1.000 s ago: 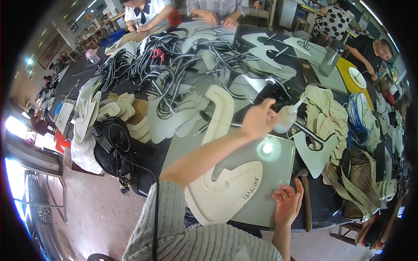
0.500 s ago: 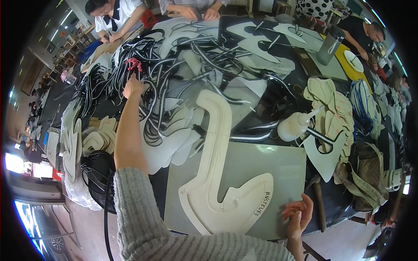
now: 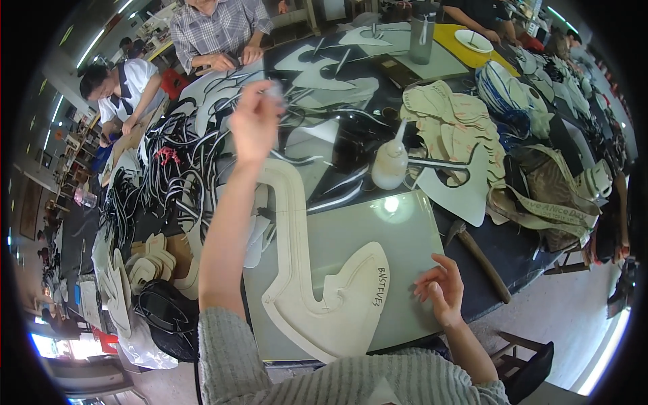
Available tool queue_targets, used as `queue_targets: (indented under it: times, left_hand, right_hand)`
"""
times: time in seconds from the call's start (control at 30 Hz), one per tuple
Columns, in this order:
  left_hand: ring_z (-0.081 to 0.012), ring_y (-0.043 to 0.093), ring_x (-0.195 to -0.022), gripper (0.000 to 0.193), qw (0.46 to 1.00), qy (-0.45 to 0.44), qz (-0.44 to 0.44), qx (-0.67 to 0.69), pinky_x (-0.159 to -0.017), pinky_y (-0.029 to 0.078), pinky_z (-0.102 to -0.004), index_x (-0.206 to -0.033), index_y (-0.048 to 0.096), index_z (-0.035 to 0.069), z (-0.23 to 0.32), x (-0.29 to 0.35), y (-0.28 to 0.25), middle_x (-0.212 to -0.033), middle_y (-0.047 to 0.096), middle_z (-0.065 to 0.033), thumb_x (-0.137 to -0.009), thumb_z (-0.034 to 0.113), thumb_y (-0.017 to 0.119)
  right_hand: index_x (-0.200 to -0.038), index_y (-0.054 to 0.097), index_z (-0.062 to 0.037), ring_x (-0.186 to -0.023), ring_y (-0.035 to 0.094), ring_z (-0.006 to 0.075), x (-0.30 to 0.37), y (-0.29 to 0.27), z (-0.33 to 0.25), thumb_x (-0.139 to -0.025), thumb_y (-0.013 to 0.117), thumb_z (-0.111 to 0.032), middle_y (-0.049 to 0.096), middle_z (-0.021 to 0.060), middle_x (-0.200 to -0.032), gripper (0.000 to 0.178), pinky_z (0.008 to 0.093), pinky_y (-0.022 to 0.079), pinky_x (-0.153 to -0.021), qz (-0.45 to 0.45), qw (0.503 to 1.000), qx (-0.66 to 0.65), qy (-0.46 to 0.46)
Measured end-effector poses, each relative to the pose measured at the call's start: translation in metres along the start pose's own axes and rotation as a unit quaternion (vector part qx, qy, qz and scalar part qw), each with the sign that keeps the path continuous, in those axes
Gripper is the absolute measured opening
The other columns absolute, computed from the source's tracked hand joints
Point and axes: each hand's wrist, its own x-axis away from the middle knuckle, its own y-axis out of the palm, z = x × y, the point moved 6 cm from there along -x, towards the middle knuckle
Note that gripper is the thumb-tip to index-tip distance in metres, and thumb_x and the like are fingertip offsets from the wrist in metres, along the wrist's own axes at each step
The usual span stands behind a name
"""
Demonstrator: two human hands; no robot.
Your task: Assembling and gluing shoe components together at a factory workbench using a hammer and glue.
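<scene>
My left hand (image 3: 255, 125) is raised over the middle of the table, its fingers pinched on a small pale piece that is blurred by motion. Below my forearm lies a long cream pattern piece (image 3: 304, 270) with a curved neck and a wide foot, flat on a grey-green cutting board (image 3: 398, 243). My right hand (image 3: 439, 290) rests with spread fingers on the board's near right corner, holding nothing. A white squeeze bottle (image 3: 390, 165) stands just beyond the board.
A tangle of black straps (image 3: 158, 175) covers the left of the table, with stacks of cream cut pieces (image 3: 145, 270) nearer. A hammer (image 3: 480, 255) lies right of the board. More cream pieces (image 3: 452, 125) and bags lie right. Two people (image 3: 216, 30) work opposite.
My left hand has left the black straps at the far left and swung right and up over the table's middle, now pinching something pale. My right hand has stayed on the board.
</scene>
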Motion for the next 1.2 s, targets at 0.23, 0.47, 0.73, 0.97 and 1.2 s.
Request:
queue_targets:
  times: [0.23,0.47,0.73,0.97,1.2]
  left_hand:
    - [-0.0298,0.068,-0.072,0.024,0.955,0.263,-0.099,-0.092,-0.067,0.054,-0.0324,-0.105,0.064,0.002,0.126,0.056,0.128,-0.091,0.068,-0.0171,-0.082,-0.003,0.061]
    - [-0.0137,0.070,-0.079,0.013,0.991,0.126,-0.049,-0.012,-0.074,0.053,-0.0246,-0.099,0.068,-0.001,0.124,0.060,0.111,-0.087,0.072,-0.0090,-0.088,0.006,0.067]
    - [-0.0150,0.071,-0.078,0.013,0.988,0.084,-0.121,-0.048,-0.076,0.054,-0.0247,-0.098,0.069,0.000,0.113,0.060,0.123,-0.087,0.073,-0.0090,-0.088,0.009,0.067]
    - [-0.0104,0.065,-0.070,0.020,0.992,0.022,-0.113,-0.058,-0.067,0.052,-0.0245,-0.100,0.067,0.000,0.109,0.050,0.124,-0.084,0.072,-0.0083,-0.081,0.007,0.070]
    - [-0.0079,0.062,-0.068,0.021,0.960,0.050,-0.249,-0.122,-0.068,0.051,-0.0228,-0.101,0.067,0.001,0.110,0.033,0.138,-0.076,0.068,-0.0033,-0.080,0.004,0.063]
  right_hand:
    - [-0.141,0.029,-0.0034,-0.075,0.061,0.0123,0.000,0.002,0.005,-0.096,0.055,-0.014,0.062,0.0090,-0.095,0.053,0.0224,0.049,-0.060,-0.023,0.998,-0.064,0.013]
    - [-0.141,0.030,-0.0033,-0.076,0.062,0.0131,-0.002,-0.002,0.004,-0.097,0.055,-0.016,0.062,0.0095,-0.096,0.053,0.0229,0.049,-0.060,-0.047,0.995,-0.092,0.016]
    - [-0.140,0.030,-0.0038,-0.076,0.061,0.0128,-0.002,-0.003,0.003,-0.097,0.056,-0.017,0.061,0.0095,-0.097,0.052,0.0234,0.049,-0.060,-0.054,0.992,-0.114,0.017]
    - [-0.141,0.031,-0.0043,-0.077,0.061,0.0116,-0.003,-0.002,0.001,-0.097,0.057,-0.017,0.061,0.0084,-0.096,0.052,0.0232,0.048,-0.060,-0.058,0.993,-0.103,0.013]
    - [-0.140,0.031,-0.0031,-0.076,0.062,0.0146,-0.002,-0.002,0.001,-0.097,0.054,-0.014,0.062,0.0117,-0.097,0.050,0.0242,0.050,-0.060,-0.056,0.994,-0.090,0.023]
